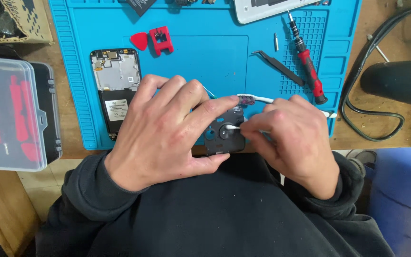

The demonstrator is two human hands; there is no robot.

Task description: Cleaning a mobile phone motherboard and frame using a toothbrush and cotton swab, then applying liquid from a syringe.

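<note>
Your right hand pinches a cotton swab between thumb and fingertips. The swab's long axis runs sideways, from your right fingers toward your left hand, and its white tip rests on the round centre of the dark phone part. Your left hand clamps that part at the near edge of the blue mat, fingers spread over its left side and top, thumb under its near edge. The part lies directly between your hands, touching both; the right hand is the nearer one to the swab tip.

The part is dark grey, flat and roughly rectangular, with a circular recess in the middle.

Just beyond your right fingers lies a white toothbrush, handle pointing right. Beyond your left hand lies an opened phone.
</note>
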